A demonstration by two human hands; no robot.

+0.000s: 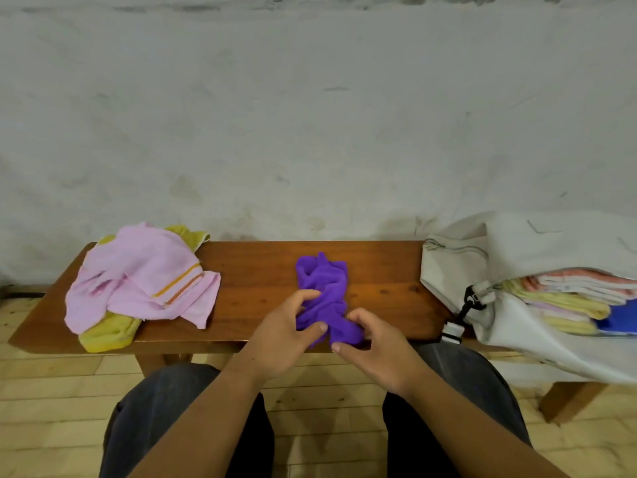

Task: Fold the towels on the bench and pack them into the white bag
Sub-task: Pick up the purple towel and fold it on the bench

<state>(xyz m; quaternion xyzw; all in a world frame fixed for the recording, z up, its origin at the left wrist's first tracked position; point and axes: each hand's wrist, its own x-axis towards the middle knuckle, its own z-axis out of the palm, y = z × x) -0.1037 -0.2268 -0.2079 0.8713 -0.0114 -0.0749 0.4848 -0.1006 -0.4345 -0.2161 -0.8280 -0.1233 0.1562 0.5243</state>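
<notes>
Purple towel [322, 291], crumpled, mid-bench [262, 270] near the front edge, left hand [279, 336] and right hand [375, 346] both gripping its near end: best spread flat, corners found, before folding for the white bag [458, 267] at the right end.

The bench [262, 270] carries purple towel [322, 281], pink towel [144, 277], yellow towel [107, 334], white bag [455, 267].

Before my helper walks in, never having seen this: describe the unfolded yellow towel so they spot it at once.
Go to the left end of the wooden bench, where a crumpled pink towel lies. The yellow towel is under it, peeking out at the near and far edges. Unlike the folded yellow towels in the white bag, it is loose.
</notes>
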